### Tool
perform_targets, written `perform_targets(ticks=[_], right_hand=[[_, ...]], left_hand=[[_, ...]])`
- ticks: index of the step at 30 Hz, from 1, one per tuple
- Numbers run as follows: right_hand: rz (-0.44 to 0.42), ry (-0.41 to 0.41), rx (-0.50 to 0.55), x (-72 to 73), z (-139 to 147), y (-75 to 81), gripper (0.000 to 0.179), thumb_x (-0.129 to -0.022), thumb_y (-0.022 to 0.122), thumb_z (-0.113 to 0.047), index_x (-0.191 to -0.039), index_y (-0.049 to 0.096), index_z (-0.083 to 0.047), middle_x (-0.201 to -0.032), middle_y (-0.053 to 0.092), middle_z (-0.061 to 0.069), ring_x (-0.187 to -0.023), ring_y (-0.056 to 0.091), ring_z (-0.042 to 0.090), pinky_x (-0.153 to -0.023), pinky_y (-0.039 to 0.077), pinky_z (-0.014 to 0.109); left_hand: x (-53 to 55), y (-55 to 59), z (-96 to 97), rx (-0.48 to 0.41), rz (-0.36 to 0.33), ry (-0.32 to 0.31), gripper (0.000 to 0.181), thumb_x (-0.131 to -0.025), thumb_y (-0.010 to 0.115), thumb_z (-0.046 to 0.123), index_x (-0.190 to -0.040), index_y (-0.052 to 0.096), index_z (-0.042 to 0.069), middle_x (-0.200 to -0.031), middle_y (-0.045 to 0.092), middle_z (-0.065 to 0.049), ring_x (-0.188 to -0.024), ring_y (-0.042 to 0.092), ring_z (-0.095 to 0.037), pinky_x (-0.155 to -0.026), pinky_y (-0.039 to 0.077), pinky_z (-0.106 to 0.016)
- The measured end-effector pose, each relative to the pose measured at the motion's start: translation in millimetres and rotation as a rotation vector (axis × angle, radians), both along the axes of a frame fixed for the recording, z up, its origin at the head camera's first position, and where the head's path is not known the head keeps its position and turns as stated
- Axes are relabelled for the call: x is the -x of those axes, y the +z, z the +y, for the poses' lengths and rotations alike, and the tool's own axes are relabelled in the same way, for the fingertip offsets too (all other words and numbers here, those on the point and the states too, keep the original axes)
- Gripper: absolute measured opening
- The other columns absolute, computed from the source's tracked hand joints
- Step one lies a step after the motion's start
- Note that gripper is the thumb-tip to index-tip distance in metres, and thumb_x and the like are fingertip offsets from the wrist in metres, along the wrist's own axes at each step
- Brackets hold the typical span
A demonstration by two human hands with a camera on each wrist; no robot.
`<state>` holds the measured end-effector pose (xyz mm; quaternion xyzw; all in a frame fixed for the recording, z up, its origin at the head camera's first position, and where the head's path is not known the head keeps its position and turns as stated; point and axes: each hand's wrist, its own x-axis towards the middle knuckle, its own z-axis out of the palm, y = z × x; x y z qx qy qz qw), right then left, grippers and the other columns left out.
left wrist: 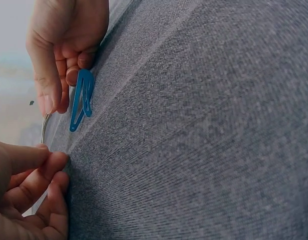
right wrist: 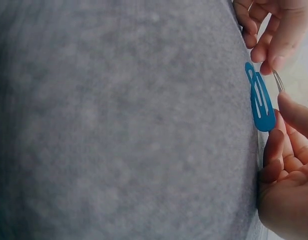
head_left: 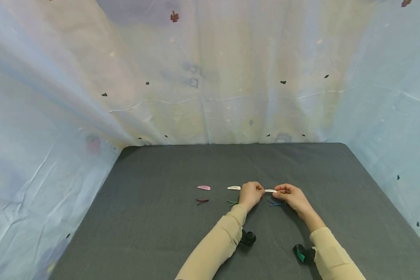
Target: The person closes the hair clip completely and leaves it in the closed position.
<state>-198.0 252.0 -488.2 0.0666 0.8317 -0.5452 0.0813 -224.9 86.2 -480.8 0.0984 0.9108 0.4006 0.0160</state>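
Observation:
A pale snap hair clip (head_left: 270,191) is stretched between two hands, low over the dark table. My left hand (head_left: 252,193) pinches one end of it between thumb and forefinger. At the other end, my right hand (head_left: 291,196) pinches it with thumb and fingertips. In the left wrist view the pale clip (left wrist: 44,129) shows edge-on as a thin strip. Just in front of the hands lies a blue snap hair clip (head_left: 275,203), snapped open, its parts spread apart in the left wrist view. A green hair clip (head_left: 232,202) lies beside my left wrist, partly covered by it.
Left of the hands, a cream hair clip (head_left: 234,188) and a pink one (head_left: 203,188) lie in the back row. A dark red clip (head_left: 202,201) sits in front of the pink one. Patterned curtains (head_left: 210,77) enclose the grey table (head_left: 154,233) at back and sides.

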Motion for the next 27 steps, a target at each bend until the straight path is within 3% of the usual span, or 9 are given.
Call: perform_targets(ticks=[8,27], right_hand=[[-0.009,-0.01,-0.007,-0.2,-1.1,1.1,0.039,-0.087,0.065,-0.022,-0.116,0.057,0.003,-0.084,0.064,-0.007,-0.076,0.057,0.003,-0.071,0.047,0.021],[0.041,-0.065,-0.135,2.7,-6.6,-2.5,0.031,-0.087,0.064,-0.019,-0.109,0.061,0.003,-0.083,0.064,0.001,-0.073,0.054,0.008,-0.067,0.042,0.022]], left_hand=[[-0.5,0.3,1.3,0.035,0.05,0.001,0.008,-0.081,0.069,0.014,-0.075,0.072,0.01,-0.065,0.068,0.001,-0.055,0.054,-0.006,-0.053,0.036,-0.016],[-3.7,2.1,1.0,0.058,0.057,0.029,0.007,-0.08,0.069,0.01,-0.075,0.073,0.009,-0.068,0.069,0.0,-0.057,0.057,-0.01,-0.054,0.041,-0.018]])
